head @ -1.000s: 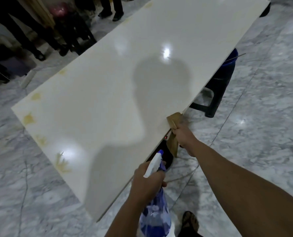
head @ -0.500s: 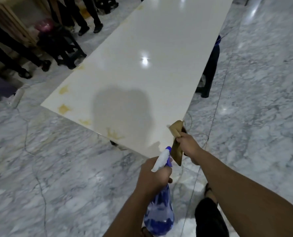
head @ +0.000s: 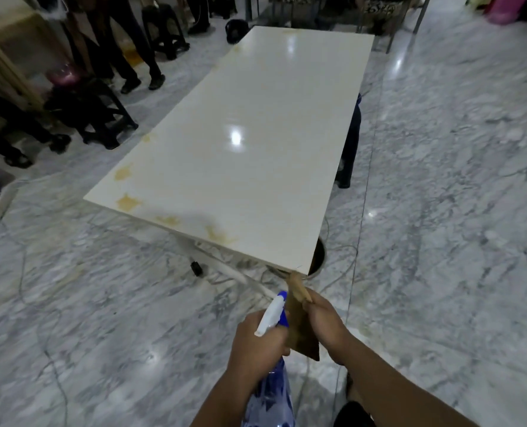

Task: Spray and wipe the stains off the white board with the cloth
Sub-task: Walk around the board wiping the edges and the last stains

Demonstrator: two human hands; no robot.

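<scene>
Head view: hands grip spray bottle (head: 271, 396) and cloth (head: 300, 331), seemingly short of board (head: 256, 155).

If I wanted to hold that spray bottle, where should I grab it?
Probably the narrow neck of the spray bottle, just under its white head, coming from behind. The left hand grips it there: the neck is slim enough for fingers to wrap, and the nozzle points away towards the white board.

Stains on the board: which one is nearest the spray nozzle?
The yellow stain on the white board's near edge, closest to its right corner; the others sit farther left or toward the far end.
</scene>
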